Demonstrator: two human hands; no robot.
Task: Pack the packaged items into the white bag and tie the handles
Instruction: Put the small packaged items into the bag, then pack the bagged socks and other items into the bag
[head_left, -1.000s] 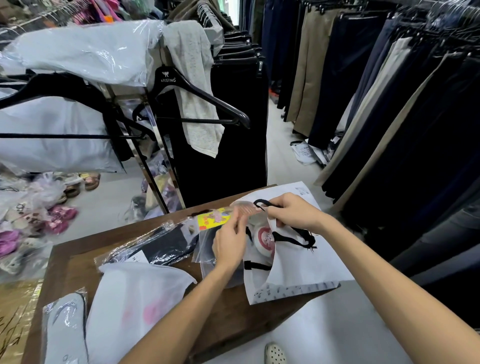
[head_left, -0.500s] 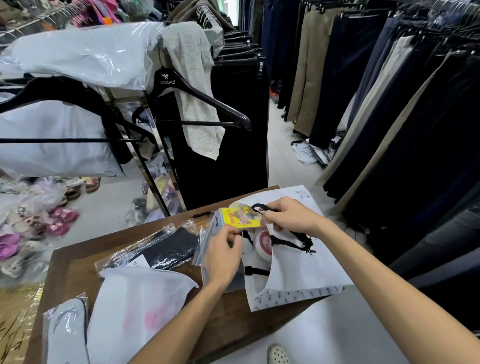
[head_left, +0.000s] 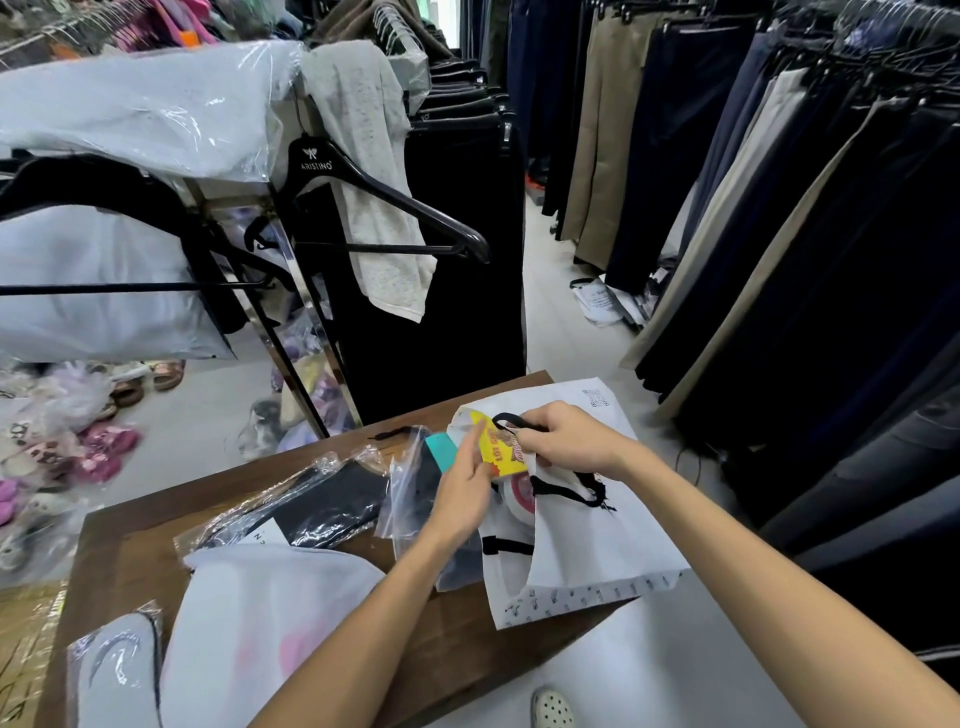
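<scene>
Left hand (head_left: 462, 488) fingers pinch yellow packet (head_left: 501, 447) – light, slick, grip by edge. Right hand (head_left: 566, 439) fingers pinch white bag (head_left: 613, 540) handle – soft, floppy.

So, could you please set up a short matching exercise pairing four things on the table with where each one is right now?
Things:
1. yellow-labelled packet
2. black bag handle
3. black garment in clear plastic
4. white bag

Places:
A. pinched by the right hand
B. lying at the table's right edge, mouth open
C. held by the left hand at the bag's mouth
D. flat on the wooden table, left of both hands

Pairs: 1-C, 2-A, 3-D, 4-B
</scene>
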